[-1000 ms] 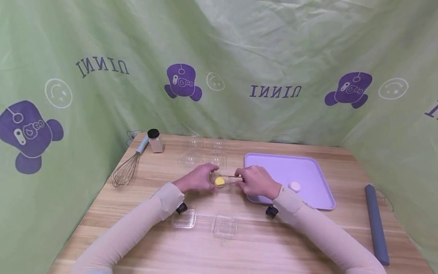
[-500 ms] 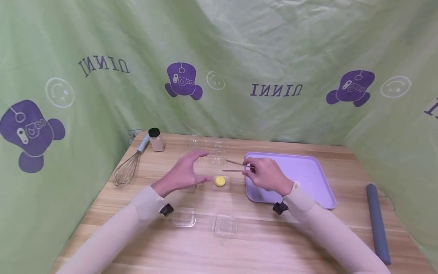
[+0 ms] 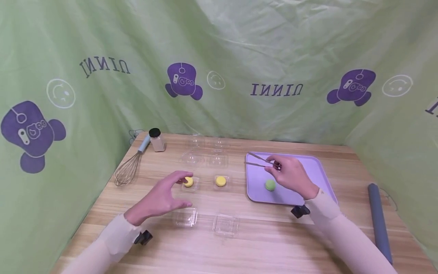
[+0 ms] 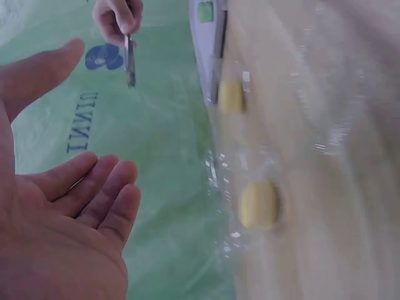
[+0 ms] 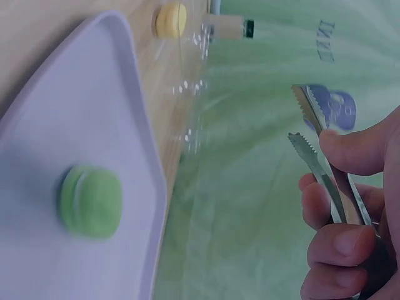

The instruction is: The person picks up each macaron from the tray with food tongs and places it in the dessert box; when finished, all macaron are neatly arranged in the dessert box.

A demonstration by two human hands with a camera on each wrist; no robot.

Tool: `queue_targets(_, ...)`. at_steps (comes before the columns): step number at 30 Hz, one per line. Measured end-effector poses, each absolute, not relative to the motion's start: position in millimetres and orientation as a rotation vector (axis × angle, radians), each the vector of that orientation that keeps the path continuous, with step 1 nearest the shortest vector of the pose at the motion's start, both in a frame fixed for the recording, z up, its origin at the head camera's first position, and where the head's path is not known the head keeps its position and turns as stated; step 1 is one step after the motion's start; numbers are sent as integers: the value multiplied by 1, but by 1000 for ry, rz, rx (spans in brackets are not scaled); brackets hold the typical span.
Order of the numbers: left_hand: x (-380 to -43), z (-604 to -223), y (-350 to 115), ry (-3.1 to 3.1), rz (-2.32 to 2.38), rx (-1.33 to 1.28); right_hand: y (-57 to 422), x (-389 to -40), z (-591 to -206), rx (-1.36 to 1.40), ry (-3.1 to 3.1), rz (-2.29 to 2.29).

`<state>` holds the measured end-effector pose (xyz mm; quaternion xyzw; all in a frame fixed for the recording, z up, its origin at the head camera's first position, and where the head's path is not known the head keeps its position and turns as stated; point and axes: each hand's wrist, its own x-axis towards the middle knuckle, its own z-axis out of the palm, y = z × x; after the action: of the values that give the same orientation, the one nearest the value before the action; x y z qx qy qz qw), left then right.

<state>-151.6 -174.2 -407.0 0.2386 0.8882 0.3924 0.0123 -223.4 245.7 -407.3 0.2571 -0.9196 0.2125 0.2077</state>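
Note:
My right hand [image 3: 291,173] holds metal tongs [image 3: 254,164] over the lilac tray [image 3: 254,195]; their serrated tips are parted, with nothing between them. On the tray lies a green macaron [image 3: 270,185], below and left of that hand, seen closer in the right wrist view. My left hand [image 3: 159,197] hovers over the table, fingers spread and holding nothing. Just beyond it, a yellow macaron [image 3: 188,182] sits in a small clear plastic box [image 3: 195,184]. A second yellow macaron [image 3: 220,181] occupies another clear box [image 3: 218,188] to its right.
Two more clear boxes, one at left [image 3: 186,217] and one at right [image 3: 226,225], stand nearer the front. Clear domed pieces [image 3: 217,159] are at the back. A whisk [image 3: 128,169] and black-lidded jar [image 3: 157,142] lie left; a grey-blue rolling pin [image 3: 380,224] lies right.
The tongs have let go of the right-hand yellow macaron, and my right hand has carried them right, over the tray. My left hand has drawn back leftward, uncovering the other yellow macaron.

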Motion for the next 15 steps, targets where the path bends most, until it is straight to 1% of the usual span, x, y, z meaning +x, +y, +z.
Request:
queue_targets(7,-137,-427,-192,2744,1233,755,273,-211,-410,593,-2622,596)
queue_targets(15,-125,-449,-198,2664,1237,693,298,-190,-422,515,-2776,621)
